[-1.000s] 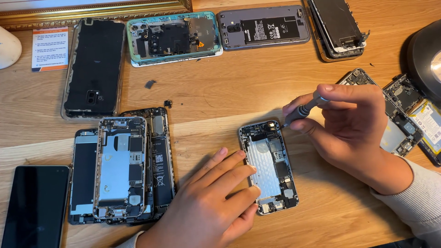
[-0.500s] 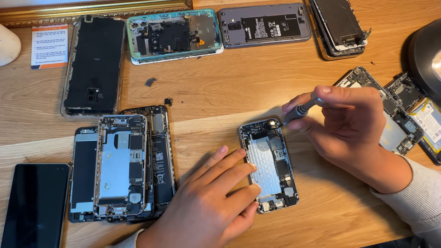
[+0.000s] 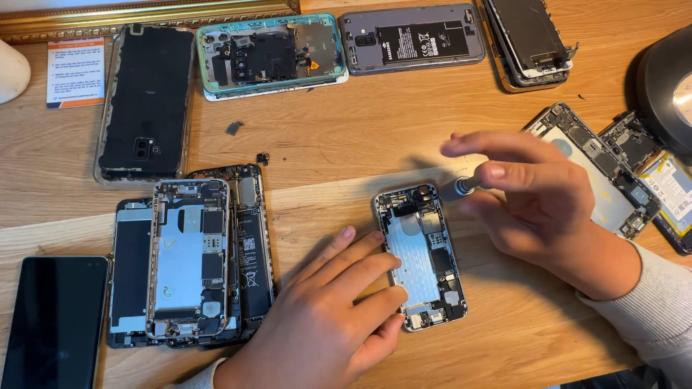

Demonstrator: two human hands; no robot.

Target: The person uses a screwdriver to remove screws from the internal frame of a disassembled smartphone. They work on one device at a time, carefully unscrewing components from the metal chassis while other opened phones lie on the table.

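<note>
One opened phone point(image 3: 422, 256), steadied by left hand point(image 3: 324, 328); right hand point(image 3: 537, 198) fingers pinch one screwdriver point(image 3: 458, 189).

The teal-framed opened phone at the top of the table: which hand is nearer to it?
Left, only slightly; it lies below the teal-framed phone. The right hand is off to the lower right.

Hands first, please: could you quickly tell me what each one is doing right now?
Left hand: open, fingers resting flat on the opened phone, holding it down.
Right hand: fingers closed on a small screwdriver at the phone's top end.
</note>
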